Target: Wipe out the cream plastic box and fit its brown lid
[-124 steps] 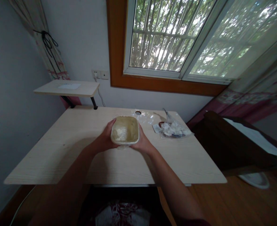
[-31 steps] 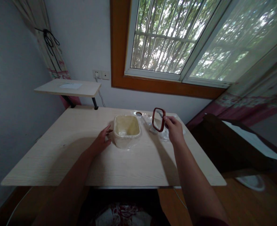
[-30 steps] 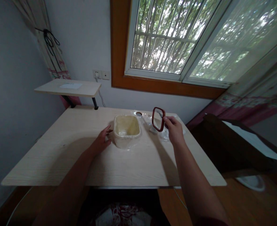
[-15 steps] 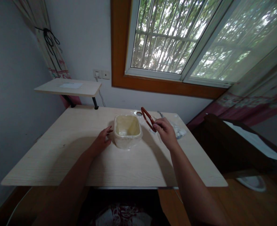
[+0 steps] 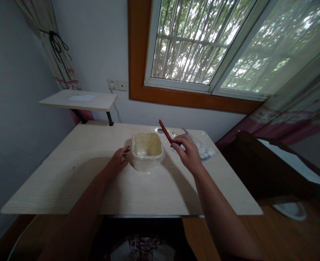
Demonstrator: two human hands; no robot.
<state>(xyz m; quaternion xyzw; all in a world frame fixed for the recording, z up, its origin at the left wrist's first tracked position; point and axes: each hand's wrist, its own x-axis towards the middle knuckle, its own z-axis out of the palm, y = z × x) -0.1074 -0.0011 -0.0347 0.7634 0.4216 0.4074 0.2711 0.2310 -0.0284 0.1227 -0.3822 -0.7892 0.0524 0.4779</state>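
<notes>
Between my thumb and fingers, my right hand (image 5: 185,150) holds a reddish-brown ring (image 5: 165,131). It is raised above the table to the right of the container, seen nearly edge-on and slanting up to the left. A pale yellowish, rounded-square container (image 5: 148,164) stands upright on the table with its open top facing me, and a clear film seems to cover its outside. My left hand (image 5: 118,160) is beside the container's left wall, fingers apart and holding nothing. Whether its fingertips touch the wall, I cannot tell.
A crumpled clear plastic bag (image 5: 203,149) lies behind my right hand. At the table's back is a round cable hole (image 5: 160,131). A small raised shelf (image 5: 78,100) with a white paper stands at the back left. The wooden table (image 5: 149,195) ends just before my lap.
My right hand has moved slightly left and turned the ring, so its oval opening no longer shows and it looks like a thin bar. My left hand and the container have hardly moved.
</notes>
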